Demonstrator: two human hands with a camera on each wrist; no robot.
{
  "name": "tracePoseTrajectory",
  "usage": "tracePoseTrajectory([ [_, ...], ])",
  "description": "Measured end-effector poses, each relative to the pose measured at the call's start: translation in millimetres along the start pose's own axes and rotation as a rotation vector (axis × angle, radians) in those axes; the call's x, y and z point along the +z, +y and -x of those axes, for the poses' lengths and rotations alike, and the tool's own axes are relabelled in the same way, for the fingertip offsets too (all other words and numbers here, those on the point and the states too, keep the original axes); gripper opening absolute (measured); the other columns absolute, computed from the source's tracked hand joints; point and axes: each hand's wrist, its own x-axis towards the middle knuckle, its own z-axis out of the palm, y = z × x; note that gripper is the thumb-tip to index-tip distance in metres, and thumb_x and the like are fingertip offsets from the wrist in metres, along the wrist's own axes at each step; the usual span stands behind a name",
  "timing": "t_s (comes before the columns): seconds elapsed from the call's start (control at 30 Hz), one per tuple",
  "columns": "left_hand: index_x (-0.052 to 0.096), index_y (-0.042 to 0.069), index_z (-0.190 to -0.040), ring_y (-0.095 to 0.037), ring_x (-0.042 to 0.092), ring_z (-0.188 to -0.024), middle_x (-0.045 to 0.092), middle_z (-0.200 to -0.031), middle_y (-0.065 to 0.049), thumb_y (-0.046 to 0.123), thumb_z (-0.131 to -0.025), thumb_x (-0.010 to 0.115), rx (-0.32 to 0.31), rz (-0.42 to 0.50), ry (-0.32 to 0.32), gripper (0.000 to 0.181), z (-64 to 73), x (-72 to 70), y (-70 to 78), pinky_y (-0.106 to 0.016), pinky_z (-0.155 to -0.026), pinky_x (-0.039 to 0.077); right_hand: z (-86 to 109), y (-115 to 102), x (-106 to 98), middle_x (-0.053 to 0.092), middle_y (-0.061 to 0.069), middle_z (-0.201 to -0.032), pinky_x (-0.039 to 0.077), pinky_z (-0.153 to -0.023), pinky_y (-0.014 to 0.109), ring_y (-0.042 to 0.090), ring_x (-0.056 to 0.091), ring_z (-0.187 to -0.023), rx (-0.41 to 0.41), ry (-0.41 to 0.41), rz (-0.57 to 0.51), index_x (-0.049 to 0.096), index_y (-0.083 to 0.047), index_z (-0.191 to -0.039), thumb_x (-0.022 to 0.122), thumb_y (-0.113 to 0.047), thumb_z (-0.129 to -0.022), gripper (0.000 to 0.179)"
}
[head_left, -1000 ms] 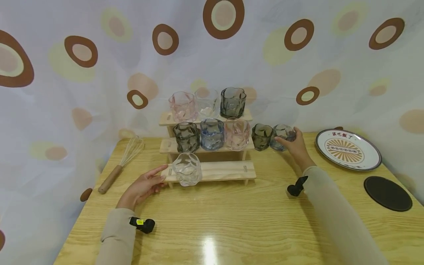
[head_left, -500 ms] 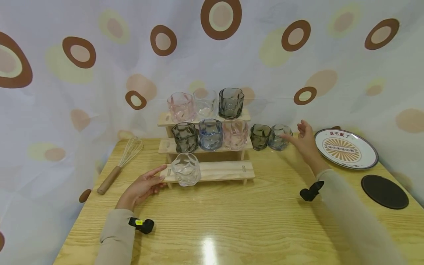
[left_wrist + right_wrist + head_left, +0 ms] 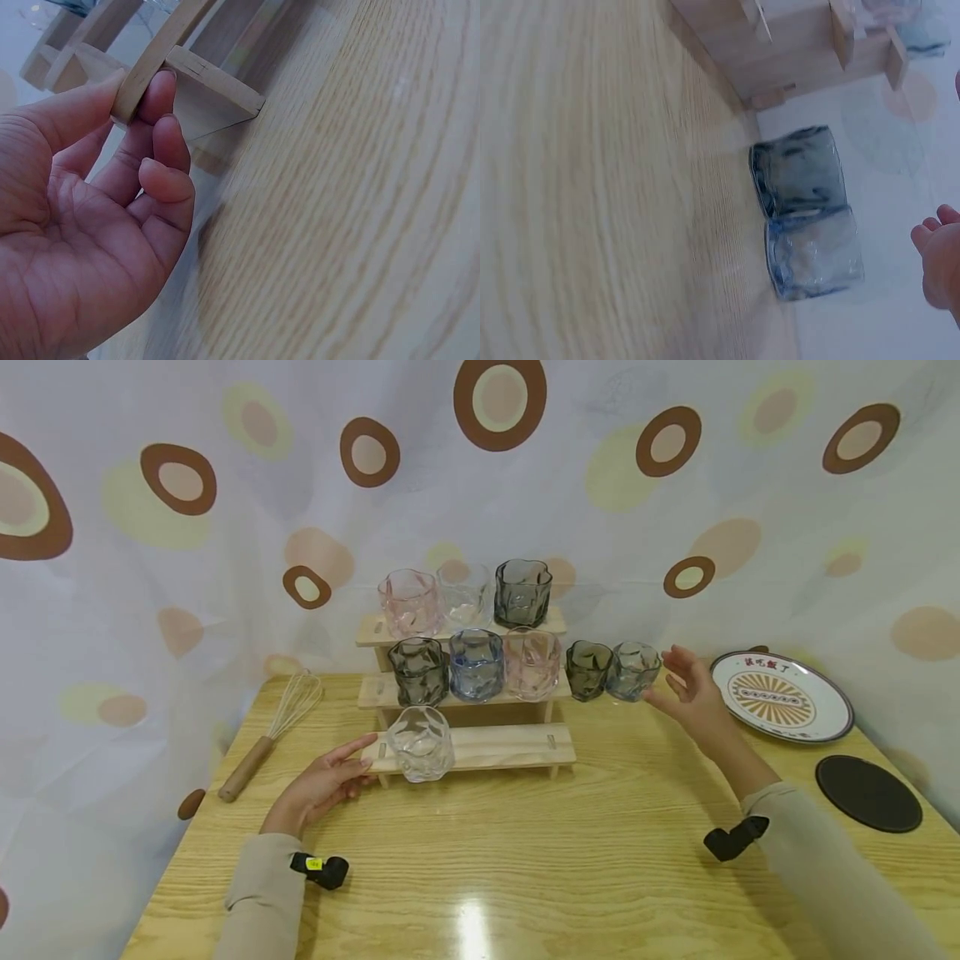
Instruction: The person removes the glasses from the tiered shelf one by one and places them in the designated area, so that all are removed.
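Right hand (image 3: 697,700) now off pale blue glass (image 3: 634,673), fingers parted just beside it; glass stands upright on table (image 3: 525,860), right beside dark green glass (image 3: 588,672), so its handling seems paused. Left hand (image 3: 321,785) pinches wooden rack (image 3: 510,746) by lowest shelf's end, seemingly steadying it.

A whisk (image 3: 257,755) lies left of the stand (image 3: 510,746), two glasses (image 3: 588,672) right of it, a plate (image 3: 782,698) farther right.
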Motion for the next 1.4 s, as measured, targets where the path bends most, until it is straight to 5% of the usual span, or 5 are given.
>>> tracePoseTrajectory([
  [0.2,0.024,0.010,-0.151,-0.008,0.058,-0.078,0.058,-0.096,0.000,0.016,-0.098,0.053,0.000,-0.006,0.002,0.061,0.5,-0.5,0.6,-0.021,-0.063,0.043,17.9,-6.9,19.6,0.037,-0.004,-0.134,0.029,-0.107,0.022,0.004,0.036,-0.124,-0.176,-0.088,-0.094,0.026,-0.001,-0.145,0.061,0.012,-0.085,0.071],
  [0.5,0.025,0.011,-0.151,-0.008,0.057,-0.077,0.060,-0.093,0.001,0.016,-0.098,0.053,0.006,-0.002,0.005,0.059,0.5,0.8,0.5,-0.021,-0.063,0.043,38.9,-6.1,52.5,0.042,0.000,-0.135,0.033,-0.103,0.017,0.011,0.039,-0.125,-0.298,-0.240,-0.133,0.028,0.005,-0.143,0.061,0.017,-0.082,0.070],
  [0.77,0.026,0.012,-0.151,-0.008,0.057,-0.077,0.059,-0.095,0.001,0.017,-0.098,0.054,0.001,0.005,0.011,0.061,0.7,-0.8,-1.0,-0.021,-0.062,0.043,42.5,-6.1,99.7,0.040,0.008,-0.138,0.033,-0.104,0.021,0.011,0.038,-0.128,-0.303,-0.346,-0.191,0.026,0.013,-0.140,0.065,0.011,-0.083,0.069],
  [1.03,0.025,0.013,-0.151,-0.009,0.057,-0.078,0.061,-0.094,0.001,0.017,-0.098,0.053,-0.002,-0.006,-0.001,0.060,-0.1,0.2,-0.9,-0.022,-0.063,0.043,37.8,-13.5,143.4,0.032,0.033,-0.137,0.031,-0.107,0.031,0.018,0.037,-0.130,-0.299,-0.423,-0.231,0.023,0.011,-0.143,0.072,-0.002,-0.082,0.079],
  [1.4,0.026,0.013,-0.151,-0.008,0.058,-0.076,0.059,-0.093,0.001,0.015,-0.099,0.052,-0.002,0.009,0.008,0.058,-1.0,-0.6,-0.6,-0.021,-0.061,0.043,28.9,-26.2,183.3,0.032,0.032,-0.139,0.030,-0.107,0.044,0.041,0.031,-0.130,-0.257,-0.470,-0.246,0.023,0.008,-0.144,0.074,-0.007,-0.081,0.082],
])
